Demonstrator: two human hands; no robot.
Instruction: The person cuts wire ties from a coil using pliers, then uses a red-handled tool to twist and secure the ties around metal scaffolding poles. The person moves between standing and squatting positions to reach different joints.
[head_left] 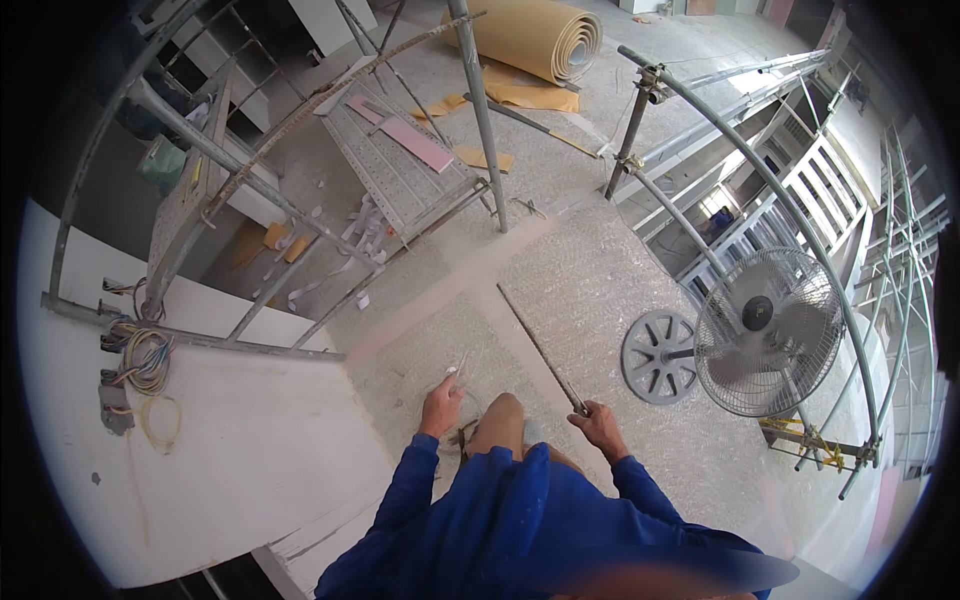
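Note:
My right hand (600,430) is closed around the near end of a long thin dark rod (537,342). The rod slants away from me to the left, low over the dusty floor (430,345). Whether its far tip touches the floor I cannot tell. My left hand (440,406) is closed, with a small whitish bit (452,371) at its fingertips, too small to name. Between the hands is my bent knee (502,410), and both arms wear blue sleeves.
A grey standing fan (768,330) with a round slotted base (658,357) is on the right. Metal scaffolding (478,110) frames a perforated platform (405,165) at the far left. A yellowish roll (530,38) lies beyond. Coiled wires (147,358) hang from the white wall (260,440) at left.

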